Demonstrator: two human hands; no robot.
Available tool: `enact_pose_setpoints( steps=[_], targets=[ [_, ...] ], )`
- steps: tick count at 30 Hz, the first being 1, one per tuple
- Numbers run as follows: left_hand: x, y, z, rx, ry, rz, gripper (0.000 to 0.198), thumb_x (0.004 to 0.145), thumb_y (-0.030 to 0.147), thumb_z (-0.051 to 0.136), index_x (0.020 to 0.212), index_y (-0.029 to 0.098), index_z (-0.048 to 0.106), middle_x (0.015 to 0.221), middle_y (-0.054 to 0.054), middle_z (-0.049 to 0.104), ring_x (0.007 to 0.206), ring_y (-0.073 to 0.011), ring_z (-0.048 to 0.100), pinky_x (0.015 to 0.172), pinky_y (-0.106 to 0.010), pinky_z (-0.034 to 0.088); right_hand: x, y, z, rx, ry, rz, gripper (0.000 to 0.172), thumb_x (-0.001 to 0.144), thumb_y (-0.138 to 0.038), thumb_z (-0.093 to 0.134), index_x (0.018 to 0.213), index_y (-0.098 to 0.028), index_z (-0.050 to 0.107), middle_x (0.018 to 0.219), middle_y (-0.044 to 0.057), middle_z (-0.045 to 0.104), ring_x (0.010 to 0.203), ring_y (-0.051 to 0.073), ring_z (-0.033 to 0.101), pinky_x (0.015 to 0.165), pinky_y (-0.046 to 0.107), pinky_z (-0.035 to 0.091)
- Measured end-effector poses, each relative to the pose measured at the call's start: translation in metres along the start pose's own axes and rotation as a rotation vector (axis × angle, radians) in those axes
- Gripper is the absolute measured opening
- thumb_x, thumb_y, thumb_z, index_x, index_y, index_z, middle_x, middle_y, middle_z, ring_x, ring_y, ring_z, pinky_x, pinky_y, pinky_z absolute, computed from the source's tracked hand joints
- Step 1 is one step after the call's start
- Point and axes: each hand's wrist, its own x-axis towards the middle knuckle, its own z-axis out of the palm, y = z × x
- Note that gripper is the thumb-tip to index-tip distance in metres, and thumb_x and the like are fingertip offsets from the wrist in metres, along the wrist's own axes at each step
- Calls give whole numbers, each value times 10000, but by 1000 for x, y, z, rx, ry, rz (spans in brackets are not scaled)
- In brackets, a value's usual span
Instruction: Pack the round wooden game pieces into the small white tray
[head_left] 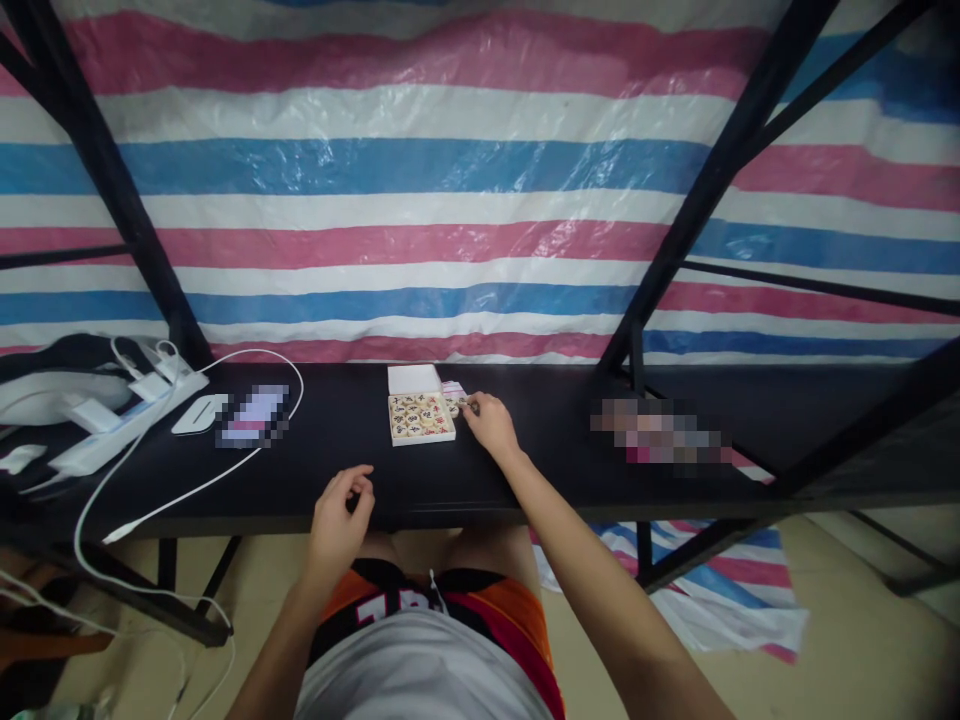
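Far left on the black table (540, 470): white power strip (112, 430) with plugs, white cable (187, 490) looping toward the front edge, white mouse (196, 413), and a blurred flat item (253, 415) just beside it. Left hand (341, 515) sits at the table's front edge, fingers curled in narrow, thumb close to index; can't tell if anything small is pinched. It is well apart from the box, which lies ahead and to its right. Small box of round game pieces (420, 417) sits mid-table, its white lid (414, 379) lying open behind it. Loose pieces (454, 405) lie just right of the box. Right hand (491, 425) is palm down, fingertips at those loose pieces; can't tell if it grips one. Blurred object (660, 432) is further right. Striped tarp (450, 200) hangs behind.
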Motion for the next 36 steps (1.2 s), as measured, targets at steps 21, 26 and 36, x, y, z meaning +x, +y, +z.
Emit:
enact_pose_setpoints(
  steps=[21,26,36],
  targets=[
    [170,-60,46,209,-248,16,267,831,300,450,972,185,645,758,-32,655,700,-158,582,667,-245,409,1,9,5,87,-141,69,98,803,-204,540,797,-172,633,885,45,560,788,137,555,775,239,422],
    [165,-66,45,162,-238,62,288,835,336,440,995,192,631,742,-15,635,684,-145,562,674,-242,405,1,12,9,134,-136,82,104,792,-175,536,816,-187,636,890,39,560,757,136,546,768,252,433],
    [159,-59,45,165,-269,130,277,823,327,459,999,194,626,702,1,602,632,-138,530,632,-247,390,3,21,16,201,-109,121,141,711,-133,571,838,-193,586,901,22,520,745,136,550,781,293,453]
  ],
)
